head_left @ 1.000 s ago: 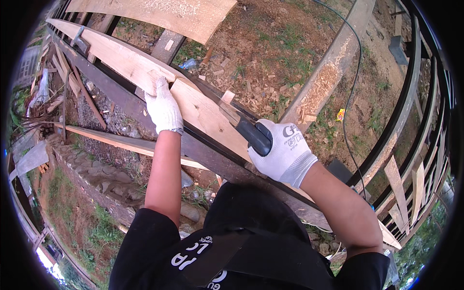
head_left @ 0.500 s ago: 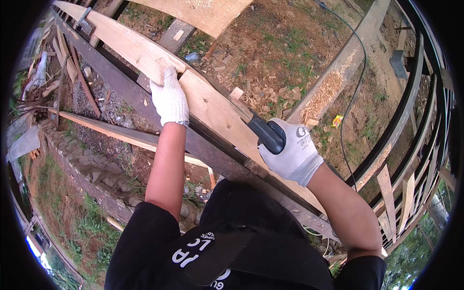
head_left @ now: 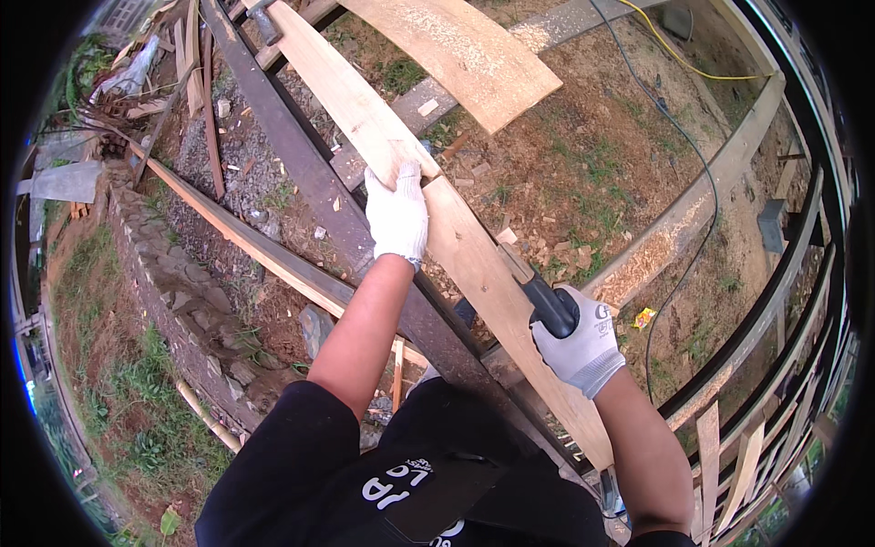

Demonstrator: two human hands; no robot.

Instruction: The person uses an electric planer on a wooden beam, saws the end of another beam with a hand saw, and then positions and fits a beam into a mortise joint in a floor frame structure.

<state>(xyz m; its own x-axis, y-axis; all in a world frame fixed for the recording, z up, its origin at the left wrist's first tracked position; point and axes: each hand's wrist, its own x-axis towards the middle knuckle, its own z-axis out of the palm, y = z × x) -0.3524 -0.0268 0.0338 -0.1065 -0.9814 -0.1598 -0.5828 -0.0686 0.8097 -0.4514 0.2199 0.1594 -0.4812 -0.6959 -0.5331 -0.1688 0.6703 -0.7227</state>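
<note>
Outdoors: long pale plank (head_left: pixel 474 264) lies slantwise along a dark metal rail (head_left: pixel 301 173), high above bare ground. Left hand (head_left: pixel 396 214), white-gloved, presses flat and spread on the plank's upper part. Right hand (head_left: pixel 579 342), gloved, is closed round the dark handle of a hand tool (head_left: pixel 538 292) whose working end meets the plank's right edge. Blade hidden; progress of the cut cannot be judged. Wood chips (head_left: pixel 547 246) lie below. Second board (head_left: pixel 456 46) and black cable (head_left: pixel 693 182) beyond.

- The left hand (head_left: pixel 396 217) on the plank (head_left: pixel 474 264) now sits nearer the frame's centre.
- The right hand (head_left: pixel 579 342) with the tool handle (head_left: pixel 547 301) has shifted lower right.
</note>
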